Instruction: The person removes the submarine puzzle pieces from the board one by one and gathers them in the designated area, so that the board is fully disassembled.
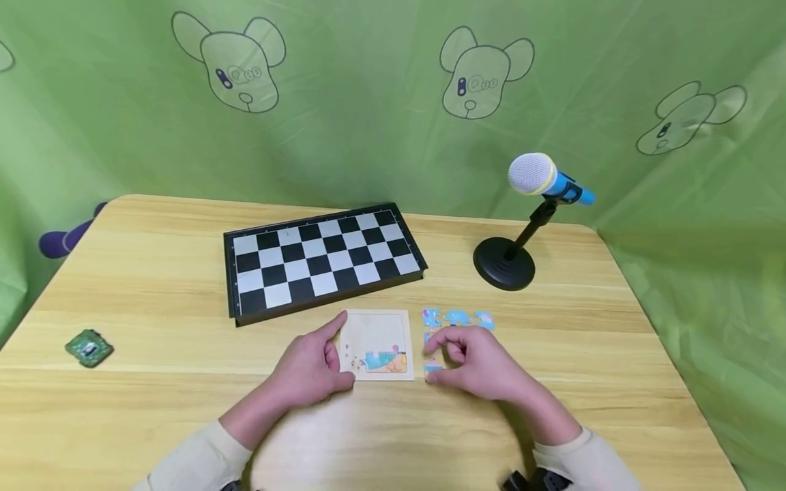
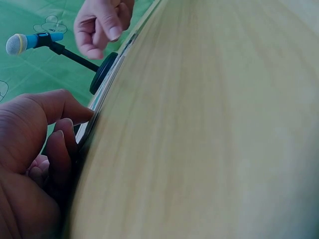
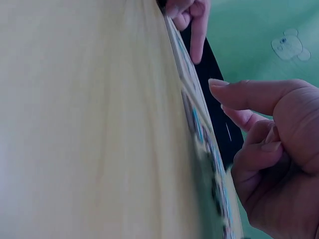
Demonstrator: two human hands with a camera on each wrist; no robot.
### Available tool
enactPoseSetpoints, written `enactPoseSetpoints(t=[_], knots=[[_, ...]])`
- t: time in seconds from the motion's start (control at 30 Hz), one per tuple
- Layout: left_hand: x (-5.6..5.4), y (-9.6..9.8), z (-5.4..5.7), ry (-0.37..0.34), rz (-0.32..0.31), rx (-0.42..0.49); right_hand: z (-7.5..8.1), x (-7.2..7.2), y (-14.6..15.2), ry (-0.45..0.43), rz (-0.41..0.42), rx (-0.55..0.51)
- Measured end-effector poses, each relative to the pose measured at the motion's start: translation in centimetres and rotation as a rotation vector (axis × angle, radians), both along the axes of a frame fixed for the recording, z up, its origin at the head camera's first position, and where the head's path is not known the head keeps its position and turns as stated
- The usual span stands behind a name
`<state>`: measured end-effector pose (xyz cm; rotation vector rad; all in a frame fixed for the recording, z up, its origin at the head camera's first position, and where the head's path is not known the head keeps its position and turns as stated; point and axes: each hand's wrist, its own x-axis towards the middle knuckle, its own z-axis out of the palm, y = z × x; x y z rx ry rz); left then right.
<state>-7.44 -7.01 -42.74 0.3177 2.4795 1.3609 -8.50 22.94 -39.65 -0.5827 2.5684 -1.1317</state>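
A square wooden jigsaw tray (image 1: 374, 334) lies in front of me, with some joined picture pieces (image 1: 385, 361) along its lower right. My left hand (image 1: 310, 368) holds the tray's left side, index fingertip at the far corner and thumb at the near one. Right of the tray, loose blue jigsaw pieces (image 1: 457, 317) lie on the table, several partly hidden under my right hand (image 1: 475, 361). That hand hovers over them with thumb and index finger apart. In the right wrist view nothing shows between its fingertips (image 3: 219, 83).
Behind the tray lies a black-and-white chessboard (image 1: 325, 259). A toy microphone (image 1: 546, 179) on a round black stand (image 1: 505, 264) occupies the back right. At the far left sits a small green object (image 1: 89, 348). Green fabric (image 1: 368, 102) hangs behind the wooden table (image 1: 153, 286).
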Motion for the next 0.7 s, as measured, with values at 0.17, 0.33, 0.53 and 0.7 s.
enactPoseSetpoints(t=[0.17,0.33,0.53,0.7], knots=[[-0.1,0.0,0.1,0.006,-0.002,-0.001,-0.1,-1.0,-2.2,-0.036,0.053,-0.025],[-0.1,0.0,0.1,0.005,-0.004,-0.001,-0.2,-2.0,-4.0,-0.063,0.11,-0.006],[-0.1,0.0,0.2,0.004,-0.009,-0.003,-0.4,-2.7,-5.2,-0.087,0.177,0.017],[-0.2,-0.1,0.2,-0.002,-0.01,0.001,-0.3,-3.1,-5.8,-0.123,0.204,0.05]])
